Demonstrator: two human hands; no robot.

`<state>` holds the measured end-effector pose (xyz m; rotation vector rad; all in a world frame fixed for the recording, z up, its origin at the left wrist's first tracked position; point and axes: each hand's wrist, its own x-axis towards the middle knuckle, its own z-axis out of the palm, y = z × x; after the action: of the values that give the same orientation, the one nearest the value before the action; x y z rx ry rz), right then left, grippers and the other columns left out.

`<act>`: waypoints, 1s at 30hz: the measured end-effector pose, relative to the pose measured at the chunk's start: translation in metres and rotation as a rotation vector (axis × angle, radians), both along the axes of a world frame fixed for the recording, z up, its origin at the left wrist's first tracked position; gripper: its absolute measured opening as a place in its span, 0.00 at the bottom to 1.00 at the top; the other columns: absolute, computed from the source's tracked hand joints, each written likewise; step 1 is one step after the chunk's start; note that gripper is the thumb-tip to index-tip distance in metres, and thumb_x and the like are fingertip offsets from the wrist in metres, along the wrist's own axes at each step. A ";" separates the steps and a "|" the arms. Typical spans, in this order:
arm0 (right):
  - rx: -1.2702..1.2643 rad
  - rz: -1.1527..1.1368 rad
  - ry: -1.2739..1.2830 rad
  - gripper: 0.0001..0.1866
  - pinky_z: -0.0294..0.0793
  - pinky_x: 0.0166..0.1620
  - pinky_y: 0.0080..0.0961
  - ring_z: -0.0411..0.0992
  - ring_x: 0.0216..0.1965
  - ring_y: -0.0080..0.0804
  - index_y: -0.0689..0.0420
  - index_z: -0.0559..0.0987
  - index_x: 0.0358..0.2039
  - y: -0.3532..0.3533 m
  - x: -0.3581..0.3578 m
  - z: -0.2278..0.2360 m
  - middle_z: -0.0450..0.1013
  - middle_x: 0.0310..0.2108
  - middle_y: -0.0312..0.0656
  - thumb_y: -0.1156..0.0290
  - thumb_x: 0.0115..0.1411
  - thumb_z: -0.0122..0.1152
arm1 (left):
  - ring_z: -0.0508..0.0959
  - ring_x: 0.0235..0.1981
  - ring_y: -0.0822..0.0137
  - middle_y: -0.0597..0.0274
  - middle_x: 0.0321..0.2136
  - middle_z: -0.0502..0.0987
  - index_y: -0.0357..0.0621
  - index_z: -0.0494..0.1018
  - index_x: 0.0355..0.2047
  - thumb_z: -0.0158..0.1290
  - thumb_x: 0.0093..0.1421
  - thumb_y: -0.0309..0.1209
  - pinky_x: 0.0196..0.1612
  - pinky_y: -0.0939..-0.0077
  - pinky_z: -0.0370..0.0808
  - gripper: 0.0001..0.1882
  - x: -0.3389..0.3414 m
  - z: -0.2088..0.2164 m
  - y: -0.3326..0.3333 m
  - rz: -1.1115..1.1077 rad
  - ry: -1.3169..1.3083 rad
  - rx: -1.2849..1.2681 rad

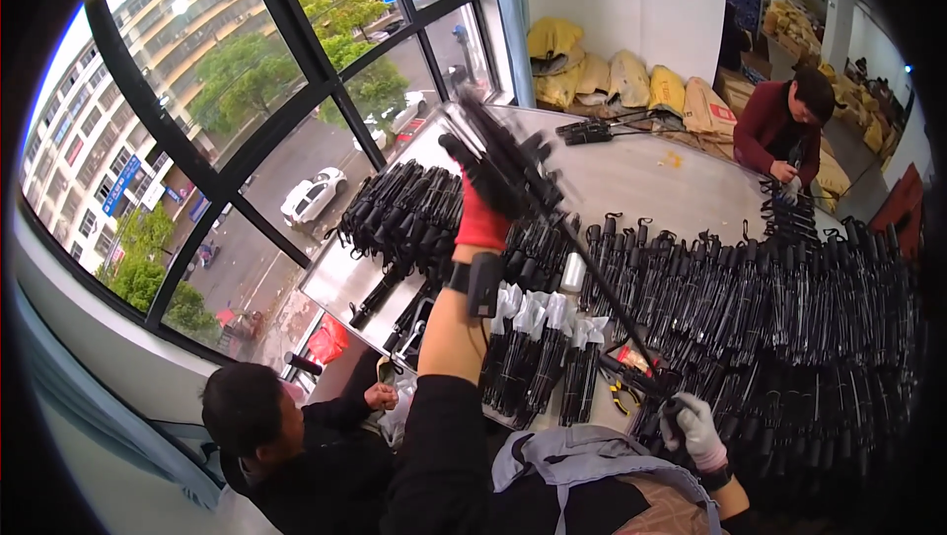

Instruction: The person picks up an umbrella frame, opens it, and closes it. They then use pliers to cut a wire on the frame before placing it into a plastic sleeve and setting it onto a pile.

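Observation:
A black umbrella frame (pixel 599 274) stretches across the view, its long thin shaft slanting from upper left to lower right. My left hand (pixel 483 195), in a red and black glove, is raised and closed around the folded ribs at the upper end, which are smeared by motion. At the lower end my right hand (pixel 696 430), in a white glove, has its fingers curled at the black handle. Yellow-handled pliers (pixel 621 397) lie close to the handle on the table's near side. Beneath my left forearm are umbrella frames with clear plastic over their tops (pixel 552 314).
Dense rows of black umbrella frames (pixel 779 288) cover the table's right; another pile (pixel 409 210) lies by the window. A white bottle (pixel 573 272) stands among them. One co-worker (pixel 252 427) sits close on my left, another (pixel 779 126) works at the far right. Sacks (pixel 631 79) line the wall.

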<state>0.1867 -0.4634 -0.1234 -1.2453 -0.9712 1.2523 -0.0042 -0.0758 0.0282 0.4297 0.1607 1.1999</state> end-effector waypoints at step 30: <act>0.115 -0.016 -0.741 0.24 0.76 0.26 0.29 0.75 0.19 0.34 0.61 0.67 0.59 0.167 0.031 0.154 0.75 0.21 0.45 0.66 0.64 0.54 | 0.78 0.31 0.68 0.61 0.31 0.78 0.38 0.71 0.46 0.60 0.55 0.26 0.35 0.70 0.76 0.18 0.032 -0.127 -0.102 -0.450 0.773 0.427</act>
<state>0.2175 -0.2964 0.0306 -1.6565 -1.5245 0.6958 0.0279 -0.1777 -0.0989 1.2296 0.4471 0.5671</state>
